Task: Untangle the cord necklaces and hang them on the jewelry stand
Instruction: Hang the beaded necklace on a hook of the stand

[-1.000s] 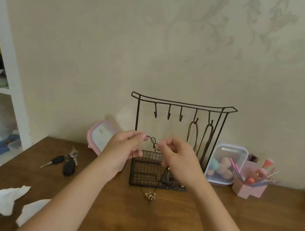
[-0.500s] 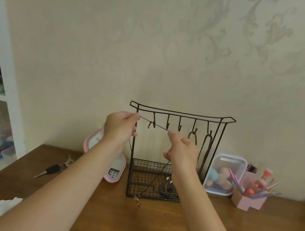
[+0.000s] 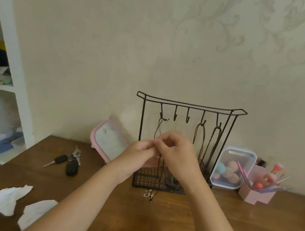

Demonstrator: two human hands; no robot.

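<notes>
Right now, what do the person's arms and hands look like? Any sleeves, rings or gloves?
Both arms are bare as far as the picture shows: no sleeve on the left forearm or the right forearm. The left hand and right hand wear no gloves, and I see no rings, watch or bracelet. The nails are too blurred to judge.

Brown wood counter (image 3: 163, 224): black wire jewelry stand (image 3: 189, 105) at back centre, flower pendant (image 3: 148, 194) of a cord necklace (image 3: 158, 129) just in front of its base; pink-lidded box (image 3: 106, 140) leaning left of it, keys (image 3: 69, 162) further left, two white tissues (image 3: 3, 200) near left; clear tub (image 3: 239, 151) and pink organizer (image 3: 253, 196) on the right
</notes>
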